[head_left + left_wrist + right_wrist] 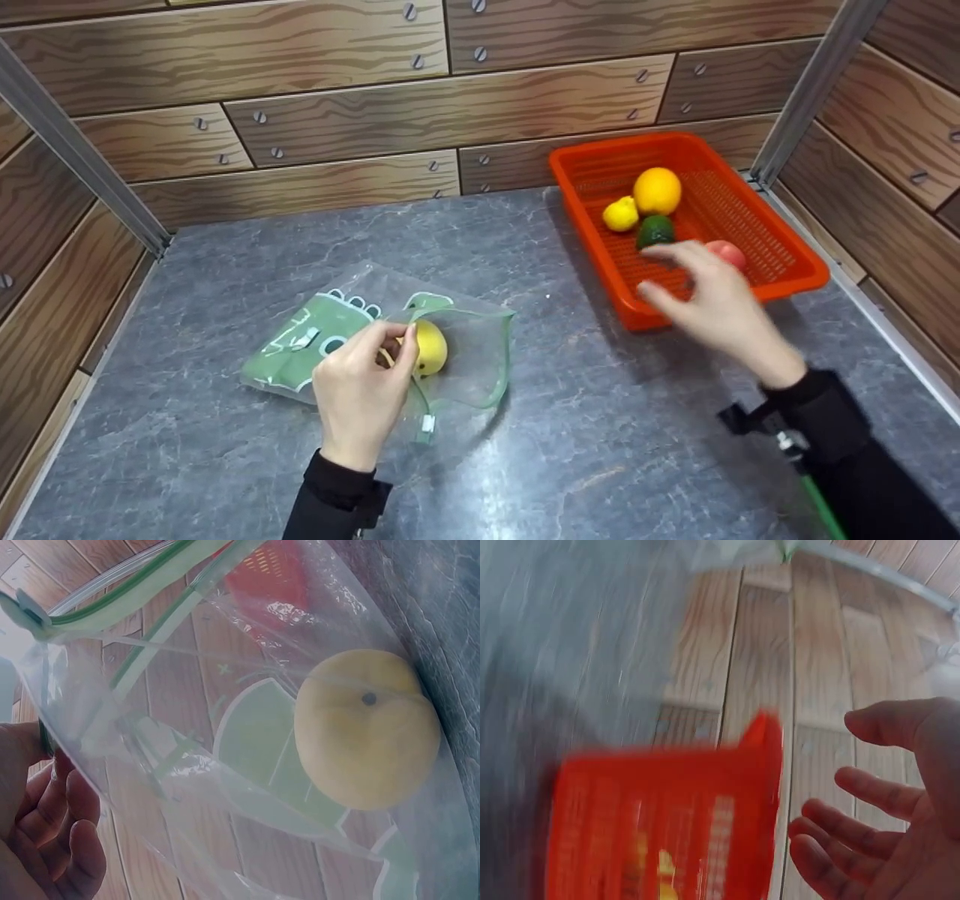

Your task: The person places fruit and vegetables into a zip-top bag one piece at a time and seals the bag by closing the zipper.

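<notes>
A clear plastic zip bag with a green trim and green printed pattern lies on the table, its mouth turned right. Inside it is a round yellow fruit with a dark dimple. My left hand pinches the bag's edge between thumb and fingertips, beside the fruit. My right hand, fingers spread and holding nothing, is over the near side of an orange-red plastic basket. In the basket are an orange, a lemon, a dark green avocado and a red round fruit, partly hidden by that hand.
The grey marbled tabletop carries both bag and basket. Wood-patterned panels close off the back and both sides, with metal posts at the corners. A white zip slider sits at the bag's near edge.
</notes>
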The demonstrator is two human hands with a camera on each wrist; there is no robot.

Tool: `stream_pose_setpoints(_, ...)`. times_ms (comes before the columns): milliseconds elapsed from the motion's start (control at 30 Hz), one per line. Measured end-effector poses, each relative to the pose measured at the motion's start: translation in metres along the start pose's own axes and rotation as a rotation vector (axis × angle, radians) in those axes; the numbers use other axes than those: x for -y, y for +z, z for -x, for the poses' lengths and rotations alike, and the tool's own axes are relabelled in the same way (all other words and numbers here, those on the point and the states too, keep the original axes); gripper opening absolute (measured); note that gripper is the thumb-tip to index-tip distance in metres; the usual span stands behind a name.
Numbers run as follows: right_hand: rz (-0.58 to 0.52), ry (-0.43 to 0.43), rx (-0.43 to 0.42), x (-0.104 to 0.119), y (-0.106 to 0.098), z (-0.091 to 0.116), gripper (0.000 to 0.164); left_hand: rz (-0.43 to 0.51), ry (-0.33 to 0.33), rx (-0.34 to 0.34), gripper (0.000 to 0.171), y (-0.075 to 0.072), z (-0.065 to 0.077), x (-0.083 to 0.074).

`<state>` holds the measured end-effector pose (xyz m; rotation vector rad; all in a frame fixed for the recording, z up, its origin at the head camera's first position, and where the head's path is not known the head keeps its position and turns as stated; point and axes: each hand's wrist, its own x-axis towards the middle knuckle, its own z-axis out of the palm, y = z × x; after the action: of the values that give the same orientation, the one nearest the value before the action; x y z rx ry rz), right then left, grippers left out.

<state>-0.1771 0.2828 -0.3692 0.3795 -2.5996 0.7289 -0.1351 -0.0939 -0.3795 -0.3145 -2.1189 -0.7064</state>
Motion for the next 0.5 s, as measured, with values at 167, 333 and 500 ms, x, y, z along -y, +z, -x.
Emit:
stream_pose_setpoints(167, 0.049, 0.147, 0.017, -0.033, -0.019, -0.016, 0.042, -0.007, 0.004, -0.005, 0.009, -0.001, 0.0, 0.0)
stream_pose_setpoints(333, 0.107, 0.248, 0.093, -0.067, -0.031, -0.024, 0.05, -0.01, 0.005, -0.002, 0.009, -0.001, -0.001, -0.001)
stream_pose_setpoints(500, 0.168, 0.28, 0.213, -0.088, -0.035, -0.033, 0.056, -0.004, 0.003, -0.001, 0.009, -0.001, -0.001, -0.001)
